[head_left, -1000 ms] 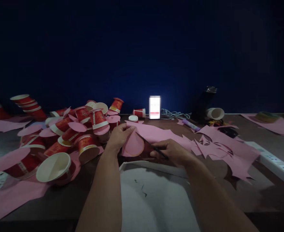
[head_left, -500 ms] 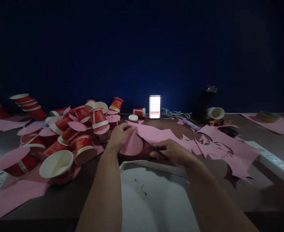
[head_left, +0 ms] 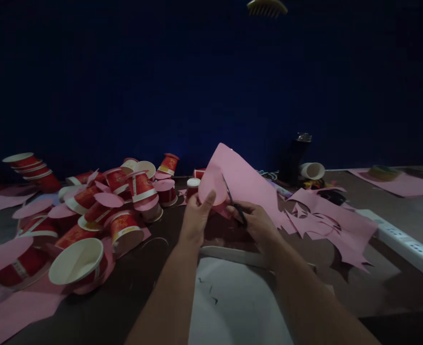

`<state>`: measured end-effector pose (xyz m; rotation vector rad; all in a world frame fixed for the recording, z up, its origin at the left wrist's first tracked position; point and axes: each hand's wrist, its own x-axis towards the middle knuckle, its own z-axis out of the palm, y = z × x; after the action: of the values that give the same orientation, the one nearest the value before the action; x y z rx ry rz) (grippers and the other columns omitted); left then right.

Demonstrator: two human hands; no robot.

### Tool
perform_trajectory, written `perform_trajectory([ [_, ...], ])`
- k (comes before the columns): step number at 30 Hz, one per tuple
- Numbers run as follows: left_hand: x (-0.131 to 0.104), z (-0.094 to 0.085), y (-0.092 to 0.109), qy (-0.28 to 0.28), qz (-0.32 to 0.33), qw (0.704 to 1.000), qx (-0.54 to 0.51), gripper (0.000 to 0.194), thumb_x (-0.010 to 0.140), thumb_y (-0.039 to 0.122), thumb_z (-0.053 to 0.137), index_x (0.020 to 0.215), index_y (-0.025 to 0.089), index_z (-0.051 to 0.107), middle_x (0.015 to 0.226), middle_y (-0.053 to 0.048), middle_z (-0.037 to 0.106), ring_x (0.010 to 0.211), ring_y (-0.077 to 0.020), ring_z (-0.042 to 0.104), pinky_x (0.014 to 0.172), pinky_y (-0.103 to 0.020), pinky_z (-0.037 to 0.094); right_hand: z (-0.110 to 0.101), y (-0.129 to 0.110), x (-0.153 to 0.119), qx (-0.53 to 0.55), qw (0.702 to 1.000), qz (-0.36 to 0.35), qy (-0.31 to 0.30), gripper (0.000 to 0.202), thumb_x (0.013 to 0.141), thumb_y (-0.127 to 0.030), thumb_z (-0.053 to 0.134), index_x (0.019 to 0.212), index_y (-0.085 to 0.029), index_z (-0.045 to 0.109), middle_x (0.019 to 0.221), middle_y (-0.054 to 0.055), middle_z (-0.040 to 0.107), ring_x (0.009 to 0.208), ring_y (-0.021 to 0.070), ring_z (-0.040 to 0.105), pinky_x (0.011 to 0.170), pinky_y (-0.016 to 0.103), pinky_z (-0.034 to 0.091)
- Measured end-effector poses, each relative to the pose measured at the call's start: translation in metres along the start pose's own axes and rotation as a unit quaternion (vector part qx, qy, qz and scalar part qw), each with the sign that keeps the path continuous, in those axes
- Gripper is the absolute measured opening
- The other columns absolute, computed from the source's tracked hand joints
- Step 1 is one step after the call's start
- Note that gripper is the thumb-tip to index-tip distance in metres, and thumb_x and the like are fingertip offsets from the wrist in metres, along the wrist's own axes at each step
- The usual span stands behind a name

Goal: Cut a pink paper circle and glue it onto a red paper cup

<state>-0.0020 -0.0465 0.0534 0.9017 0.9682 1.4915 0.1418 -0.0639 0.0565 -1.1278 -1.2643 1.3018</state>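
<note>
Pink paper is held up above a dark brown table, as seen in the head camera's view. Its rounded lower-left part is pinched by the left hand, with the thumb pressed on the near face. A pair of dark-handled scissors is grasped in the right hand, the blade pointed up and leftward against the paper just beside the rounded part; whether the blades are parted cannot be told. Below the wrists, a white surface is marked by a few small dark strokes.

The left of the table is crowded by a heap of red paper cups, many topped or underlaid with pink discs. In front, a cup with its white inside exposed is tipped over, and a slanted stack of cups is seen farther back.

To the right, jagged pink scraps are spread near a white power strip. Behind them, a cup on its side is placed beside a dark bottle. The background is filled by a dark blue wall.
</note>
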Motion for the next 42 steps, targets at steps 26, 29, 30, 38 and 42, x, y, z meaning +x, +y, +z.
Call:
perform_trajectory([
  [26,-0.009,0.023,-0.026,0.082,-0.048,0.978,-0.185,0.043,0.060,0.042,0.075,0.086,0.010,0.064,0.075,-0.007,0.067,0.075,-0.0188,0.066,0.071,-0.031,0.050,0.008,0.007,-0.002,-0.014,0.998,-0.009,-0.058,0.046,0.064,-0.044,0.072,0.104,-0.020,0.069,0.080,0.002,0.067,0.075,0.0182,0.059,0.066,0.028,0.047],
  [29,-0.004,0.016,-0.028,0.125,-0.049,0.981,-0.140,0.045,0.058,0.042,0.076,0.087,0.010,0.064,0.078,-0.006,0.068,0.072,-0.0186,0.065,0.068,-0.031,0.050,0.007,0.007,-0.001,-0.024,0.998,-0.003,-0.066,0.047,0.063,-0.044,0.073,0.102,-0.019,0.070,0.078,0.001,0.065,0.073,0.0165,0.057,0.064,0.026,0.045],
  [30,-0.003,0.015,-0.028,0.136,-0.041,0.982,-0.125,0.045,0.057,0.042,0.077,0.088,0.011,0.065,0.080,-0.006,0.069,0.073,-0.0185,0.065,0.068,-0.031,0.050,0.006,0.007,-0.001,-0.030,0.998,-0.002,-0.063,0.048,0.062,-0.044,0.073,0.102,-0.019,0.069,0.076,0.001,0.064,0.070,0.0147,0.056,0.062,0.025,0.043],
  [38,-0.003,0.015,-0.026,0.108,-0.025,0.985,-0.134,0.044,0.056,0.033,0.078,0.093,0.012,0.065,0.089,-0.008,0.070,0.084,-0.0216,0.066,0.079,-0.035,0.050,0.002,-0.002,-0.001,-0.039,0.997,0.003,-0.062,0.057,0.057,-0.054,0.072,0.096,-0.013,0.070,0.065,-0.002,0.054,0.057,0.0088,0.042,0.053,0.023,0.035],
  [42,-0.004,0.014,-0.025,0.105,-0.033,0.986,-0.125,0.043,0.057,0.032,0.077,0.093,0.011,0.065,0.088,-0.009,0.070,0.086,-0.0217,0.065,0.081,-0.035,0.050,0.002,-0.004,-0.002,-0.035,0.998,0.010,-0.053,0.056,0.056,-0.052,0.074,0.096,-0.014,0.070,0.066,-0.002,0.054,0.059,0.0089,0.042,0.054,0.023,0.036],
])
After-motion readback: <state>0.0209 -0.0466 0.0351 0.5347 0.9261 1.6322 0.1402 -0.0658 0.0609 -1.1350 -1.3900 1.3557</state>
